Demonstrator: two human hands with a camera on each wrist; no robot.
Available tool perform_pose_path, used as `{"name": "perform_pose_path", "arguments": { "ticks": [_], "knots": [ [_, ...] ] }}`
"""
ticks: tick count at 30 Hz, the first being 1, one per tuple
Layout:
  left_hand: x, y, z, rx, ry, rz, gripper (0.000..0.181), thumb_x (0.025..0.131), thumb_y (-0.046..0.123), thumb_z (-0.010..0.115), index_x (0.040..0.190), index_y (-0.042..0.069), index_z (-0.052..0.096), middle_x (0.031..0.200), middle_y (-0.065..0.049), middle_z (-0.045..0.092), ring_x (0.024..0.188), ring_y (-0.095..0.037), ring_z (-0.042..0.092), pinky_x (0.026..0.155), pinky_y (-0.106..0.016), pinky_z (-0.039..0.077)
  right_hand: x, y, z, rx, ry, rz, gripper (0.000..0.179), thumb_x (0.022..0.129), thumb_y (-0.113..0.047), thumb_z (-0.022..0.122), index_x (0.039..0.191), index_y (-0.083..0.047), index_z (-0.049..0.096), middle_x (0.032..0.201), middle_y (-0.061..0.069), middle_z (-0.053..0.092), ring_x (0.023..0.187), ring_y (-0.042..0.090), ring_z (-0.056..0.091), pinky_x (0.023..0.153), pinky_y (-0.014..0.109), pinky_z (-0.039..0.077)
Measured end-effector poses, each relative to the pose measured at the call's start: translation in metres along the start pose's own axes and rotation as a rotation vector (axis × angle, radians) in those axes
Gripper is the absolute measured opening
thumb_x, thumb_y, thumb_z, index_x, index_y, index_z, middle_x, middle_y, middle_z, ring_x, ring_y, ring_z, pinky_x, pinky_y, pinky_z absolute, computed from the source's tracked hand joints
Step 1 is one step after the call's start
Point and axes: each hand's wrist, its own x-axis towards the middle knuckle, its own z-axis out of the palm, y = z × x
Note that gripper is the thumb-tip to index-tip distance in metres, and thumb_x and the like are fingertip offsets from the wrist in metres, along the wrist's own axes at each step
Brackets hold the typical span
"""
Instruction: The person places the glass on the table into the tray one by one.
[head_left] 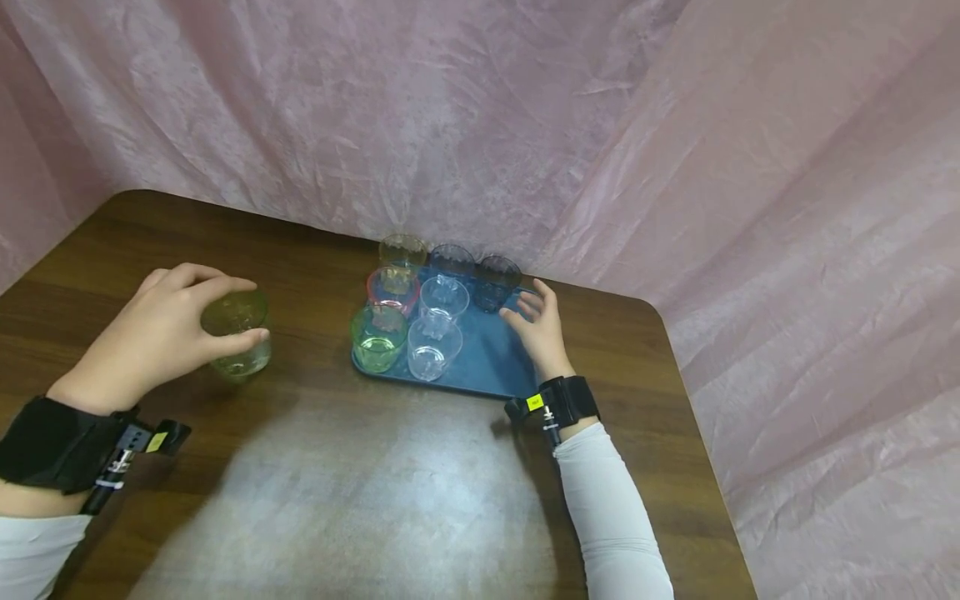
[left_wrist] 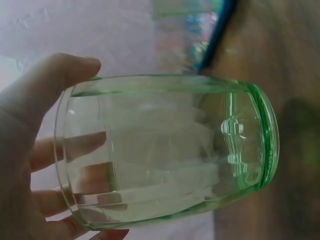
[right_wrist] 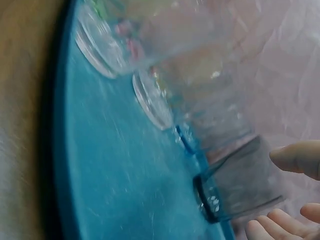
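My left hand (head_left: 168, 337) grips a pale green drinking glass (head_left: 243, 358) by its rim, left of the blue tray (head_left: 491, 358). In the left wrist view the glass (left_wrist: 155, 145) lies between thumb and fingers, seen through its clear wall. At the tray's back right corner my right hand (head_left: 543, 337) is beside a dark grey glass (head_left: 495, 287). Thumb and fingers are spread apart there. The right wrist view shows the thumb close to the grey glass (right_wrist: 245, 175), with a gap that looks small; contact is hard to tell.
Several other glasses stand on the tray: a green glass (head_left: 378, 337), a pink-rimmed glass (head_left: 393, 292), an amber glass (head_left: 402, 250), a dark bluish glass (head_left: 452, 262) and two clear ones. A pink curtain (head_left: 375, 125) hangs behind the brown wooden table (head_left: 300, 258).
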Motion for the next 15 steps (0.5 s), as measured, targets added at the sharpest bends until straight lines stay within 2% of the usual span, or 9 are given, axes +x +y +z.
{"name": "perform_pose_path", "arguments": {
  "ticks": [5,10,15],
  "knots": [
    [0.007,0.023,-0.010,-0.017,0.028,0.063,0.062,0.073,0.044,0.078,0.121,0.008,0.063,0.116,-0.027,0.054,0.108,-0.052,0.041,0.087,-0.066,0.035,-0.028,-0.028,0.002,0.004,-0.071,-0.074,0.077,0.091,-0.013,0.064,0.150,-0.009,0.016,0.147,0.020,0.033,0.136,0.032,0.035,0.109,0.049,0.037],
    [0.015,0.049,-0.019,-0.036,0.073,0.194,0.057,0.069,0.037,0.081,0.117,0.009,0.066,0.113,-0.021,0.056,0.107,-0.045,0.044,0.088,-0.060,0.035,-0.049,-0.048,0.009,0.005,-0.119,-0.195,0.074,0.091,-0.011,0.063,0.149,-0.007,0.018,0.147,0.023,0.032,0.135,0.033,0.035,0.111,0.046,0.034],
    [0.022,0.075,-0.024,-0.053,0.108,0.302,0.053,0.068,0.033,0.081,0.114,0.010,0.068,0.110,-0.019,0.058,0.105,-0.042,0.045,0.086,-0.056,0.038,-0.065,-0.061,0.018,0.028,-0.182,-0.277,0.074,0.090,-0.010,0.065,0.148,-0.005,0.021,0.145,0.024,0.033,0.134,0.034,0.037,0.111,0.051,0.033]
  ]
}}
